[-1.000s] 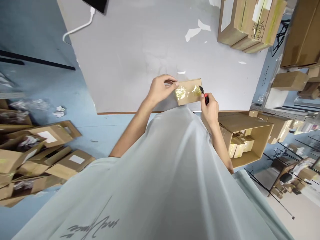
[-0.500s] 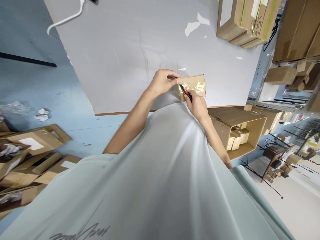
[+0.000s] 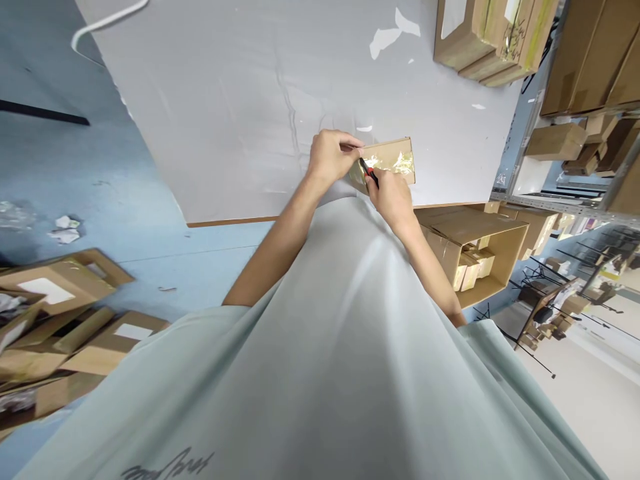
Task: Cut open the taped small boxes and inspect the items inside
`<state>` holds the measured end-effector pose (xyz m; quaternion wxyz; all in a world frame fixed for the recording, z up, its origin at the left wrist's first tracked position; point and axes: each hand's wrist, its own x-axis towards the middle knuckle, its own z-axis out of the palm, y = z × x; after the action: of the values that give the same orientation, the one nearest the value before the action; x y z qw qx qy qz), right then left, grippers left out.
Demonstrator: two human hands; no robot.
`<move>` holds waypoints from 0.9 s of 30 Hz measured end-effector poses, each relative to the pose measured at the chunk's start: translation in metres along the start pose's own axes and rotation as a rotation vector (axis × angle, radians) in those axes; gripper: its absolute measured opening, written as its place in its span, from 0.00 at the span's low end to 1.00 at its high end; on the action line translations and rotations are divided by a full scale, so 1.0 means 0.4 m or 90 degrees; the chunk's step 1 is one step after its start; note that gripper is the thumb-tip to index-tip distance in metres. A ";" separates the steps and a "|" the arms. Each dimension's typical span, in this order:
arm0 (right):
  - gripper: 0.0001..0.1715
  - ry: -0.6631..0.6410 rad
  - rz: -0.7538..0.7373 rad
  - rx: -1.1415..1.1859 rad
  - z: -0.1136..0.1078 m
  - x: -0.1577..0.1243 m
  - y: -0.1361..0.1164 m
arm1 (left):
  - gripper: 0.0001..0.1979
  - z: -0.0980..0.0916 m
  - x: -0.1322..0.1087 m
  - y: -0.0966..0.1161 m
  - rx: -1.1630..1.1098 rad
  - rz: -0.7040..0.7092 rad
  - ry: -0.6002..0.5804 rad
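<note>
A small cardboard box (image 3: 387, 148) with shiny yellowish tape lies near the front edge of the grey table (image 3: 220, 120). My left hand (image 3: 331, 157) is closed at the box's left end, thumb and fingers gripping its upper left corner. In my right hand (image 3: 393, 197) is a black and red box cutter (image 3: 369, 172), held over the taped face. The cutter's tip points up and left, close to my left thumb. Whether the blade is in the tape cannot be made out.
Stacked taped boxes (image 3: 493, 40) stand at the table's far right. Paper scraps (image 3: 385, 41) lie on the tabletop. Below the right edge sits a large open carton (image 3: 475, 257) with small boxes inside. Opened cartons (image 3: 75, 287) are piled on the floor at left, and a white cable (image 3: 107, 21) hangs off the table.
The box cutter and my right hand have shifted slightly up and left along the box. My left hand stays at the box's left end. The whole view has moved slightly.
</note>
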<state>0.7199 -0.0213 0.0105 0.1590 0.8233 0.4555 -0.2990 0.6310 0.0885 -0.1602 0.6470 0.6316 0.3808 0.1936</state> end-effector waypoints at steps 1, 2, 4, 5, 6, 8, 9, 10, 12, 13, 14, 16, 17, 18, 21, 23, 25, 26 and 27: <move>0.26 -0.001 0.003 -0.001 0.001 0.002 -0.002 | 0.08 0.004 -0.001 0.003 0.015 -0.006 0.007; 0.26 -0.003 0.009 -0.002 0.001 0.002 -0.005 | 0.08 0.008 -0.002 0.006 0.027 -0.009 0.013; 0.25 -0.005 0.025 -0.009 0.001 0.003 -0.011 | 0.09 0.014 -0.007 0.007 0.036 -0.009 0.021; 0.24 -0.007 0.032 -0.013 0.001 0.003 -0.015 | 0.12 0.017 -0.010 0.005 0.034 -0.006 0.022; 0.24 -0.008 0.036 -0.015 0.001 0.004 -0.019 | 0.15 0.018 -0.011 0.000 0.031 -0.003 0.022; 0.23 -0.006 0.039 -0.014 0.005 0.006 -0.026 | 0.18 0.021 -0.013 -0.012 0.026 -0.001 0.023; 0.22 -0.002 0.040 -0.010 0.009 0.005 -0.027 | 0.18 0.023 -0.013 -0.018 0.024 -0.002 0.029; 0.22 0.005 0.043 -0.006 0.014 0.003 -0.027 | 0.16 0.025 -0.012 -0.024 0.022 -0.002 0.036; 0.22 0.017 0.048 0.006 0.024 -0.005 -0.021 | 0.14 0.029 -0.011 -0.029 0.021 -0.001 0.046; 0.22 0.018 0.049 0.010 0.028 -0.011 -0.017 | 0.15 0.031 -0.010 -0.028 0.025 -0.002 0.046; 0.22 0.015 0.051 0.012 0.030 -0.016 -0.014 | 0.17 0.033 -0.011 -0.025 0.032 -0.003 0.044; 0.22 -0.001 0.057 0.007 0.025 -0.025 -0.013 | 0.19 0.034 -0.013 -0.015 0.054 -0.007 0.051; 0.22 -0.010 0.059 0.003 0.019 -0.028 -0.015 | 0.18 0.035 -0.015 -0.009 0.063 -0.009 0.062; 0.22 -0.019 0.061 0.000 0.012 -0.031 -0.019 | 0.14 0.035 -0.017 -0.003 0.069 -0.010 0.075; 0.22 -0.041 0.068 -0.008 -0.008 -0.037 -0.032 | 0.07 0.036 -0.026 0.012 0.069 -0.013 0.098; 0.23 -0.054 0.068 -0.009 -0.012 -0.036 -0.037 | 0.05 0.037 -0.033 0.018 0.068 -0.011 0.103; 0.24 -0.054 0.054 0.005 -0.006 -0.031 -0.035 | 0.05 0.039 -0.039 0.022 0.070 -0.005 0.117; 0.24 -0.051 0.041 0.020 -0.001 -0.027 -0.032 | 0.05 0.040 -0.041 0.023 0.073 -0.004 0.123; 0.24 -0.046 0.025 0.037 0.005 -0.024 -0.028 | 0.05 0.041 -0.043 0.023 0.077 -0.007 0.126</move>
<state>0.7058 -0.0228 0.0151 0.1575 0.8249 0.4244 -0.3387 0.6342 0.0663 -0.1485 0.5680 0.6450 0.4574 0.2282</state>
